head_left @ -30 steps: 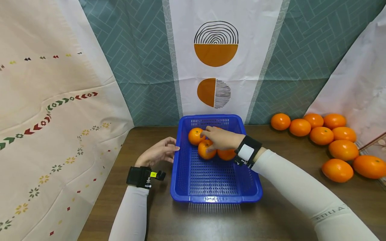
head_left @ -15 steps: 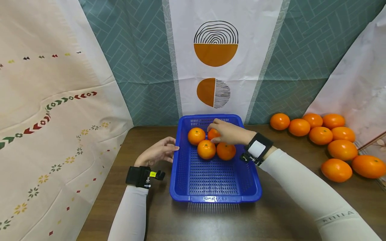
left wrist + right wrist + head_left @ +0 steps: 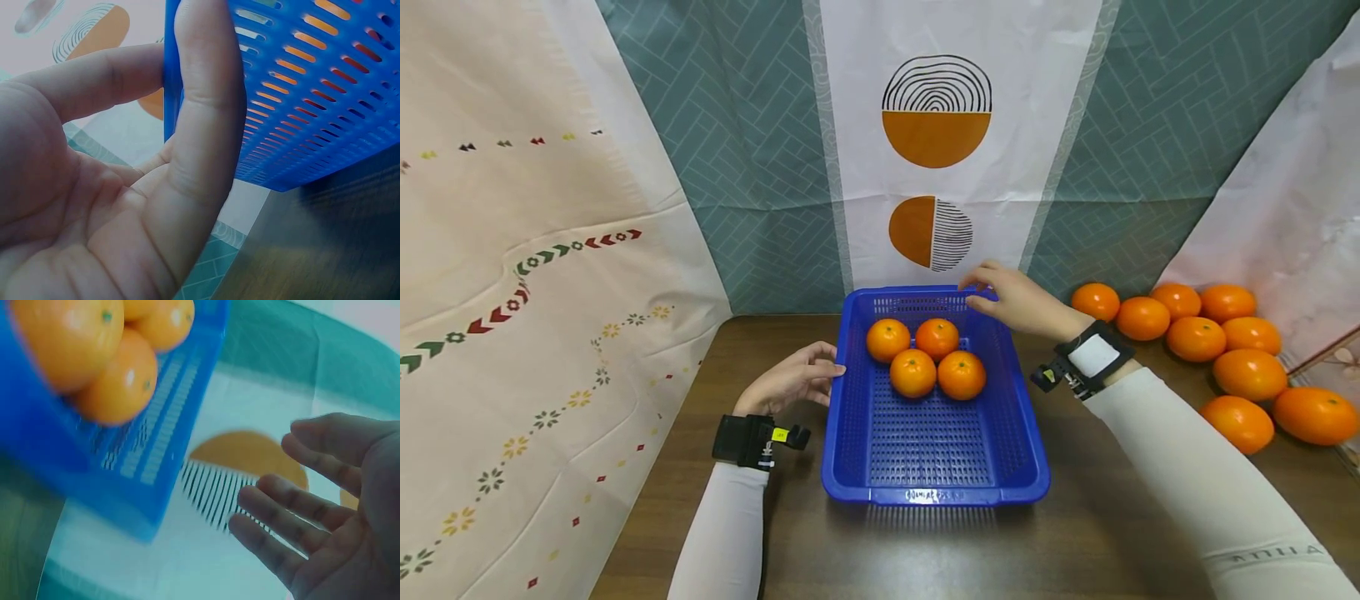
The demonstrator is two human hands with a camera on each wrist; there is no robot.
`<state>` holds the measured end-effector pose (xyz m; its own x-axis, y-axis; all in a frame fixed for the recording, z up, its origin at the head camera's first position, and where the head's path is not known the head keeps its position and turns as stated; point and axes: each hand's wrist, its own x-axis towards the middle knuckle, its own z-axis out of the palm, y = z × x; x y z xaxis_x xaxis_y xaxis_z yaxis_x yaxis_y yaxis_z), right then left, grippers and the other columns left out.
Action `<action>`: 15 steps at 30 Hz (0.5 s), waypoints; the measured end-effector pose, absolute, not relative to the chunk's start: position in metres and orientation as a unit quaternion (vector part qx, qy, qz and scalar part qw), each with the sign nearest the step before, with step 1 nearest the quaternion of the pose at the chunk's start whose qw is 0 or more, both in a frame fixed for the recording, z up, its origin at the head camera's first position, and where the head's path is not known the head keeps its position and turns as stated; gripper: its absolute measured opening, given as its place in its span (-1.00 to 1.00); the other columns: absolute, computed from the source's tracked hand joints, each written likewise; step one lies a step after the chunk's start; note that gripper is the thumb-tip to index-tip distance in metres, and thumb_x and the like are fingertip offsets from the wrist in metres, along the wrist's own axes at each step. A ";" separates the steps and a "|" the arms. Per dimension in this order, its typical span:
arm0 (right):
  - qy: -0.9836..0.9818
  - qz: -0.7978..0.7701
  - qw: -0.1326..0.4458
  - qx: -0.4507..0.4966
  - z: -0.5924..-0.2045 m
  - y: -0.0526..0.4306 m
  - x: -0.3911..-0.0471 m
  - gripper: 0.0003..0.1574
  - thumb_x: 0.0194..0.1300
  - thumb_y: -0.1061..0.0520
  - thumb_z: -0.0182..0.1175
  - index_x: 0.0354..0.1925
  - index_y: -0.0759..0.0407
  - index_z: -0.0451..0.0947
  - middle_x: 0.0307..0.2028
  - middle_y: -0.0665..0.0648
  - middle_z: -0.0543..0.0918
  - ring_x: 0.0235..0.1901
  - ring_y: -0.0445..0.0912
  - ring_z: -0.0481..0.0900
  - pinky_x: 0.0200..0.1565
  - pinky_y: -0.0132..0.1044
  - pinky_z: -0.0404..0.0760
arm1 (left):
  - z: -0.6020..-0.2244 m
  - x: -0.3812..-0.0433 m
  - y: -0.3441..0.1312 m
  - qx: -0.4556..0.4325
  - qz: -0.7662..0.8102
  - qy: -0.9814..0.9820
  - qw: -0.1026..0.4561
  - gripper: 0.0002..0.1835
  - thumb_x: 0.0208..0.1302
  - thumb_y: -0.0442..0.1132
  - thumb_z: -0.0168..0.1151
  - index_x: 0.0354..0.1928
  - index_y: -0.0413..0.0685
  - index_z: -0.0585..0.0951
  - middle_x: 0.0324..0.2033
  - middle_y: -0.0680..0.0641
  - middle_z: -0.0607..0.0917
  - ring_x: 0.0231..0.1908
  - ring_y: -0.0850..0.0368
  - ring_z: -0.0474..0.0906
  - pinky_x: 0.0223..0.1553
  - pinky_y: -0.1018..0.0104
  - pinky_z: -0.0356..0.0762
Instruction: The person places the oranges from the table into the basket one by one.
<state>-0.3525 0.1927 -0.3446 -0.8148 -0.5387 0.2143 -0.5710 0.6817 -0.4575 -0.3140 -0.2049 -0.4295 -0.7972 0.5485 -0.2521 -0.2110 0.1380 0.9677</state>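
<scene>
A blue plastic basket (image 3: 932, 496) with slotted walls stands on the table. Several oranges (image 3: 913, 372) sit together inside it, towards its back half. At the basket's left side, my left hand (image 3: 793, 379) pinches the rim between thumb and curved fingers. The left wrist view shows this hand (image 3: 125, 181) close up against the slotted wall (image 3: 306, 81). Over the basket's back right corner hovers my right hand (image 3: 1018, 300), holding nothing. In the right wrist view its fingers (image 3: 294, 509) are spread loosely, apart from the basket (image 3: 144, 506) and its oranges (image 3: 119, 381).
To the right on the brown wooden table (image 3: 925, 558), more oranges (image 3: 1247, 373) lie in a loose cluster. A patterned cloth (image 3: 936, 150) hangs directly behind the basket. Pale cloth (image 3: 550, 333) borders the left side, and another (image 3: 1292, 225) the right.
My right hand has let go of an orange at the back of the basket and moved up and right, off the fruit. My left hand has stayed at the rim.
</scene>
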 end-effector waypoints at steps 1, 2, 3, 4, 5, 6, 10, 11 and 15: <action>-0.919 0.261 0.040 0.292 -0.344 0.199 -0.354 -0.78 0.50 0.25 0.18 0.05 0.29 0.60 0.02 0.33 0.58 0.04 0.25 0.59 0.09 0.13 0.59 | -0.430 -0.314 -0.205 0.120 0.645 0.695 0.294 -0.62 0.55 -0.31 0.13 0.26 -0.27 0.28 -0.17 -0.18 0.69 -0.32 0.02 0.73 -0.21 0.18 0.79; -0.923 0.261 0.048 0.278 -0.344 0.207 -0.356 -0.80 0.48 0.29 0.16 0.02 0.30 0.60 0.00 0.33 0.58 0.02 0.25 0.59 0.07 0.14 0.59 | -0.430 -0.314 -0.204 0.120 0.645 0.694 0.295 -0.61 0.56 -0.31 0.13 0.26 -0.27 0.28 -0.16 -0.18 0.69 -0.32 0.02 0.73 -0.21 0.18 0.79; -0.927 0.260 0.057 0.264 -0.345 0.214 -0.359 -0.81 0.46 0.32 0.13 -0.02 0.30 0.61 -0.02 0.33 0.58 -0.01 0.25 0.59 0.03 0.13 0.59 | -0.429 -0.314 -0.204 0.119 0.646 0.694 0.295 -0.61 0.56 -0.31 0.13 0.26 -0.27 0.28 -0.16 -0.19 0.69 -0.32 0.02 0.74 -0.21 0.17 0.79; -0.932 0.259 0.062 0.245 -0.345 0.222 -0.360 -0.81 0.43 0.35 0.09 -0.06 0.30 0.60 -0.04 0.33 0.58 -0.04 0.24 0.58 -0.01 0.13 0.59 | -0.429 -0.314 -0.204 0.119 0.646 0.694 0.296 -0.61 0.55 -0.30 0.13 0.26 -0.27 0.28 -0.16 -0.19 0.69 -0.32 0.01 0.74 -0.21 0.17 0.79; -0.936 0.259 0.066 0.228 -0.346 0.231 -0.362 -0.79 0.41 0.37 0.05 -0.09 0.30 0.60 -0.06 0.34 0.57 -0.06 0.24 0.57 -0.03 0.13 0.57 | -0.429 -0.314 -0.203 0.119 0.646 0.693 0.296 -0.61 0.55 -0.30 0.14 0.26 -0.27 0.28 -0.16 -0.19 0.69 -0.32 0.01 0.74 -0.21 0.17 0.79; -0.940 0.259 0.066 0.211 -0.347 0.240 -0.363 -0.78 0.39 0.39 0.02 -0.10 0.31 0.59 -0.07 0.34 0.56 -0.07 0.23 0.56 -0.04 0.13 0.56 | -0.429 -0.314 -0.203 0.120 0.646 0.693 0.296 -0.60 0.55 -0.29 0.14 0.26 -0.28 0.28 -0.16 -0.19 0.69 -0.32 0.01 0.74 -0.21 0.17 0.79; -0.948 0.263 0.058 0.168 -0.352 0.273 -0.366 -0.74 0.40 0.39 -0.03 -0.08 0.34 0.57 -0.05 0.38 0.52 -0.04 0.25 0.49 0.04 0.18 0.49 | -0.428 -0.315 -0.203 0.121 0.646 0.694 0.296 -0.60 0.54 -0.29 0.15 0.25 -0.28 0.29 -0.17 -0.19 0.70 -0.32 0.01 0.74 -0.20 0.16 0.79; -0.949 0.264 0.055 0.164 -0.353 0.280 -0.367 -0.73 0.41 0.38 -0.03 -0.05 0.35 0.57 -0.04 0.40 0.52 -0.03 0.26 0.48 0.06 0.19 0.47 | -0.428 -0.315 -0.203 0.120 0.646 0.694 0.296 -0.61 0.54 -0.29 0.15 0.25 -0.28 0.29 -0.17 -0.19 0.70 -0.32 0.01 0.74 -0.21 0.16 0.79; -0.953 0.254 0.048 0.156 -0.361 0.301 -0.371 -0.71 0.43 0.34 -0.03 0.00 0.39 0.57 -0.01 0.45 0.51 0.00 0.31 0.47 0.10 0.26 0.45 | -0.429 -0.315 -0.204 0.120 0.646 0.694 0.294 -0.61 0.54 -0.30 0.14 0.25 -0.28 0.29 -0.17 -0.19 0.70 -0.32 0.01 0.74 -0.20 0.15 0.79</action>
